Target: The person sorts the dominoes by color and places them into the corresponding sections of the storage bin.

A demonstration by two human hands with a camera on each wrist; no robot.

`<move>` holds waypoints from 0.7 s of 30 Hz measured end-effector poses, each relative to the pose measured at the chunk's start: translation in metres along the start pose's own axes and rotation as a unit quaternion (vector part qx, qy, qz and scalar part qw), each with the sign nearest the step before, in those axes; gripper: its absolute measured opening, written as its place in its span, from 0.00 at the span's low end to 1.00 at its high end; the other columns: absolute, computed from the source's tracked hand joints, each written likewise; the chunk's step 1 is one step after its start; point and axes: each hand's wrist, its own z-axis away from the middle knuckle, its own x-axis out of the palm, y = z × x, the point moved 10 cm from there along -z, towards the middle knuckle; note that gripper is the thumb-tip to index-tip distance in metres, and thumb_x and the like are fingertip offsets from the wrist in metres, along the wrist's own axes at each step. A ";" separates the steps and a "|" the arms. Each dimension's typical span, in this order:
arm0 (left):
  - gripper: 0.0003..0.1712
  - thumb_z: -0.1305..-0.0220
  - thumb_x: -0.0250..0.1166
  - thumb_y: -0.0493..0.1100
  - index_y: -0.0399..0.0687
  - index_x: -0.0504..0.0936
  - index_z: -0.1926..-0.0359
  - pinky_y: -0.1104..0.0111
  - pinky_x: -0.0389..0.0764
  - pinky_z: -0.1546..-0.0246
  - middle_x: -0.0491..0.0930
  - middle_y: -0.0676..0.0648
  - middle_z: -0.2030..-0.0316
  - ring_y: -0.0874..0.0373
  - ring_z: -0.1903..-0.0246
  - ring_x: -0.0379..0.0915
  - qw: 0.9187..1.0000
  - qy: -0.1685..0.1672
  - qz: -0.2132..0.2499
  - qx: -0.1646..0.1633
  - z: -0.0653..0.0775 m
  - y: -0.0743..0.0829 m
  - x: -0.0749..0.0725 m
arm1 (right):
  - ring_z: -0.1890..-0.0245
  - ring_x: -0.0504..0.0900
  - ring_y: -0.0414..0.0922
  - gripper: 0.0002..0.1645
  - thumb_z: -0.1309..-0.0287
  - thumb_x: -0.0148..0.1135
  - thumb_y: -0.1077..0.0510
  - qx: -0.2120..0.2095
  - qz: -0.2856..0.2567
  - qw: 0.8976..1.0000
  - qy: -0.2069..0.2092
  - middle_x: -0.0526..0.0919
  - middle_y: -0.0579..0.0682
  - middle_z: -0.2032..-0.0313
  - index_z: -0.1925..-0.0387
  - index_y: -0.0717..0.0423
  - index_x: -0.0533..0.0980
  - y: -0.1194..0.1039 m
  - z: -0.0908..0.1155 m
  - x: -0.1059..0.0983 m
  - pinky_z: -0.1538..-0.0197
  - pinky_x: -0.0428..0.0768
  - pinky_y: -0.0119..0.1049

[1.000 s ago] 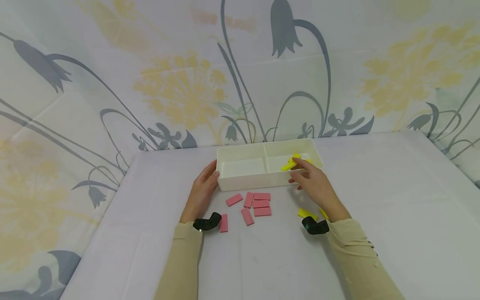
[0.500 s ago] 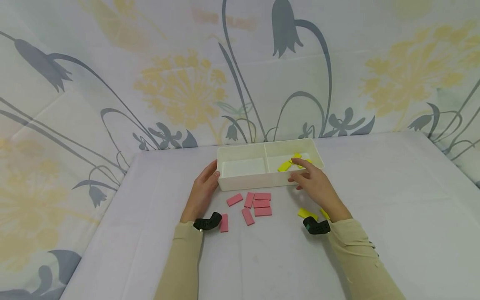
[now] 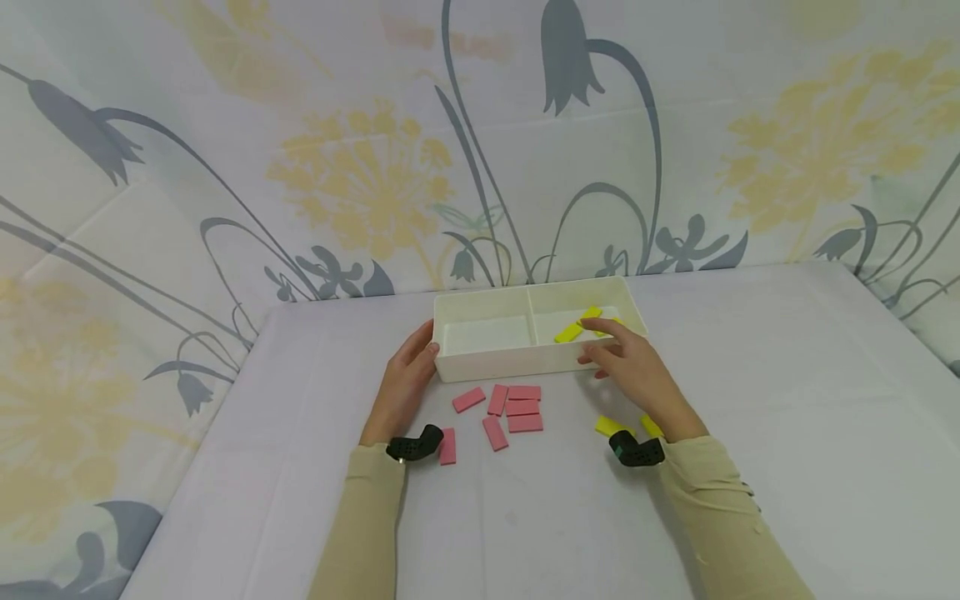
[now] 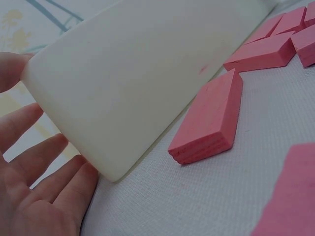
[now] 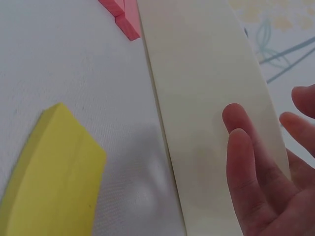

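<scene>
A white two-part box [image 3: 491, 365] stands at the back of the table. Against its left end rests my left hand [image 3: 403, 383], fingers fairly straight along the end wall and thumb at the upper front corner in the left wrist view. My right hand [image 3: 636, 371] hovers at the front wall of the right compartment, fingers apart and loosely bent, with nothing between them. Inside that compartment lie a yellow block [image 3: 568, 333] and other yellow blocks [image 3: 592, 313], partly hidden by the fingers. The left compartment [image 3: 486, 335] has bare walls and floor.
Several pink blocks [image 3: 523, 407] lie in front of the box, one pink block [image 3: 447, 447] beside the left wrist. Near the right wrist are a yellow block [image 3: 613, 427] and another yellow block [image 3: 651, 427]. A flower-patterned cloth [image 3: 510, 142] hangs behind the table.
The right fingers have let go of a yellow block, which now lies flat in the right compartment. That hand has drawn back very slightly; the left hand stays at the box.
</scene>
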 end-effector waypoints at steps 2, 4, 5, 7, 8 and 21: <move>0.31 0.35 0.52 0.50 0.50 0.57 0.34 0.61 0.60 0.42 0.55 0.48 0.35 0.53 0.39 0.56 1.000 -0.001 -0.002 -0.002 0.002 0.004 0.001 | 0.63 0.79 0.49 0.27 0.39 0.49 0.46 -0.011 -0.009 1.000 0.003 0.80 0.54 0.59 0.40 0.49 0.63 -0.001 0.000 -0.002 0.58 0.75 0.45; 0.31 0.36 0.52 0.50 0.51 0.57 0.34 0.61 0.59 0.42 0.56 0.49 0.35 0.53 0.39 0.56 1.000 -0.001 -0.001 -0.003 0.002 0.003 0.001 | 0.61 0.79 0.47 0.26 0.38 0.49 0.47 -0.022 -0.017 1.000 0.004 0.79 0.54 0.58 0.41 0.50 0.64 -0.003 0.001 -0.003 0.59 0.76 0.43; 0.30 0.35 0.52 0.50 0.51 0.57 0.34 0.61 0.59 0.42 0.56 0.49 0.35 0.53 0.39 0.56 1.000 0.000 0.000 -0.003 0.001 0.002 0.001 | 0.61 0.79 0.46 0.25 0.38 0.49 0.47 -0.028 -0.019 0.999 0.004 0.79 0.53 0.56 0.41 0.51 0.65 -0.004 0.001 -0.004 0.60 0.77 0.42; 0.30 0.35 0.52 0.50 0.53 0.57 0.34 0.61 0.59 0.42 0.56 0.50 0.35 0.54 0.39 0.56 1.000 0.003 -0.001 -0.004 -0.001 -0.003 -0.001 | 0.60 0.78 0.45 0.25 0.38 0.48 0.47 -0.035 -0.020 0.999 0.002 0.77 0.51 0.53 0.42 0.51 0.66 -0.006 0.002 -0.004 0.61 0.77 0.40; 0.29 0.35 0.52 0.50 0.53 0.58 0.34 0.61 0.60 0.42 0.56 0.51 0.36 0.55 0.39 0.57 1.000 0.005 0.000 -0.005 -0.002 -0.006 -0.002 | 0.60 0.78 0.45 0.24 0.37 0.48 0.47 -0.039 -0.020 0.999 0.001 0.76 0.50 0.52 0.42 0.52 0.66 -0.006 0.002 -0.004 0.61 0.77 0.39; 0.31 0.36 0.52 0.52 0.53 0.57 0.34 0.60 0.60 0.42 0.56 0.50 0.35 0.53 0.39 0.56 1.000 0.004 0.004 0.000 -0.005 -0.011 -0.005 | 0.59 0.78 0.42 0.20 0.39 0.48 0.45 -0.065 -0.032 0.997 -0.008 0.76 0.48 0.52 0.51 0.50 0.74 -0.012 0.003 -0.009 0.59 0.77 0.35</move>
